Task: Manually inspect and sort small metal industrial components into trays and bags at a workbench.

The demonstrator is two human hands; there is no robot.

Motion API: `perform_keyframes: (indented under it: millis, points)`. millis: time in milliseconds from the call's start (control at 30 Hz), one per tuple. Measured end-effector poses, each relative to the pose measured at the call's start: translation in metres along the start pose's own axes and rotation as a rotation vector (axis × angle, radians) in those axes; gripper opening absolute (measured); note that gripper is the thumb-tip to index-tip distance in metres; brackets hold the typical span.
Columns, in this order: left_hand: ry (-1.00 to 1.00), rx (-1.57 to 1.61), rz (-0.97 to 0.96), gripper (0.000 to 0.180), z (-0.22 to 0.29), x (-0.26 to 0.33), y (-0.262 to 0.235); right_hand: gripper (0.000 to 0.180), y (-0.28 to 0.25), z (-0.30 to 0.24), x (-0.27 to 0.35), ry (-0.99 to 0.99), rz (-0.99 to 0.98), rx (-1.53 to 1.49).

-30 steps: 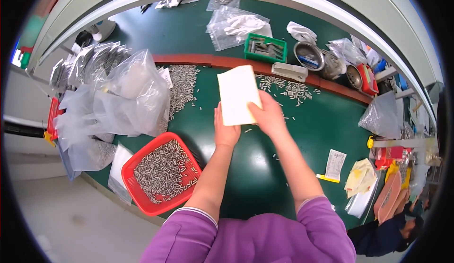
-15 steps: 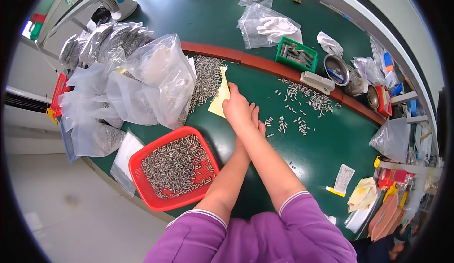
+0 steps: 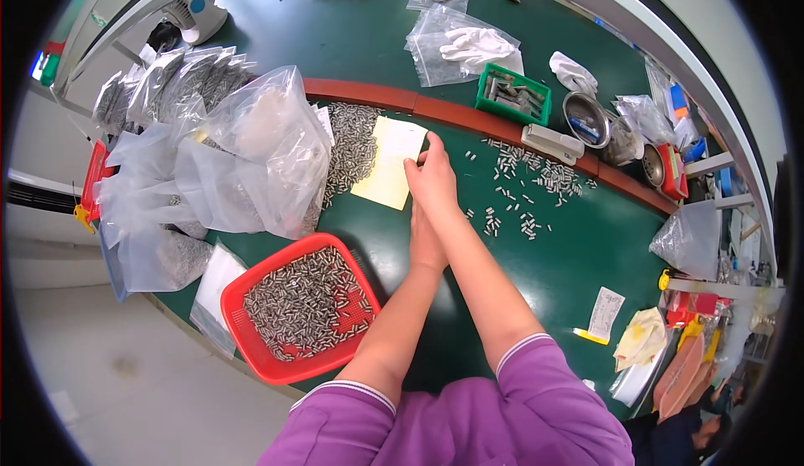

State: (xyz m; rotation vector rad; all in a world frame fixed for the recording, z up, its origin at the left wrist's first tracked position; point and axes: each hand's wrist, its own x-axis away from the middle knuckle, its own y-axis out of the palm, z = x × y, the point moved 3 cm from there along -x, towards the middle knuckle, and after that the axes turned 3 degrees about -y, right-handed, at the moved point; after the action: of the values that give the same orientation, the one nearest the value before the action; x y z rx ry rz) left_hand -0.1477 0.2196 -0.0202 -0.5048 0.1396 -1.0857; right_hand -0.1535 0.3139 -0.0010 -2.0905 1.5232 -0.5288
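Observation:
A pale yellow card is gripped along its right edge by my right hand, thumb on its face. It reaches over the right side of a heap of small metal pins. My left hand lies beneath the right wrist, the forearms close together; its fingers are mostly hidden behind the right hand. A red plastic basket stands left of my left forearm, with many more metal pins inside. Loose pins are scattered on the green table to the right of my hands.
Large clear plastic bags crowd the left side. A red-brown rail crosses behind the heap. Near it are a green tray, a grey stapler-like object and a metal bowl. White gloves lie farther back.
The yellow card has turned so that its broad face shows and has shifted slightly left over the heap's edge. My left hand has drawn back left, under the right wrist.

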Motion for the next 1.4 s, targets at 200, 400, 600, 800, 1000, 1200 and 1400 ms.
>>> perform_keyframes:
  millis: [200, 400, 600, 800, 1000, 1200, 1400]
  points:
    - [0.185, -0.215, 0.045, 0.065, 0.011, 0.000, -0.002, 0.039, 0.014, 0.007, -0.024, -0.188, 0.052, 0.070]
    - [0.139, -0.174, 0.002, 0.063, 0.011, 0.001, -0.003, 0.031, 0.026, 0.003, -0.045, -0.157, 0.023, 0.178]
    - [0.161, -0.191, 0.007, 0.062, 0.011, -0.001, -0.002, 0.035, 0.027, -0.003, -0.050, -0.181, 0.054, 0.293]
    - [0.283, -0.280, 0.142, 0.052, 0.006, 0.001, 0.003, 0.033, 0.001, 0.010, -0.030, -0.367, 0.128, 0.244]
    - [0.371, -0.323, 0.211, 0.040, -0.001, 0.001, 0.008, 0.035, -0.031, 0.043, -0.026, -0.659, 0.044, 0.420]
    - [0.397, -0.357, 0.227, 0.037, -0.002, 0.000, 0.009, 0.038, -0.065, 0.066, 0.004, -0.624, -0.019, 0.376]
    - [0.413, -0.312, 0.208, 0.040, -0.002, 0.005, 0.007, 0.039, -0.108, 0.084, 0.058, -0.613, 0.005, 0.442]
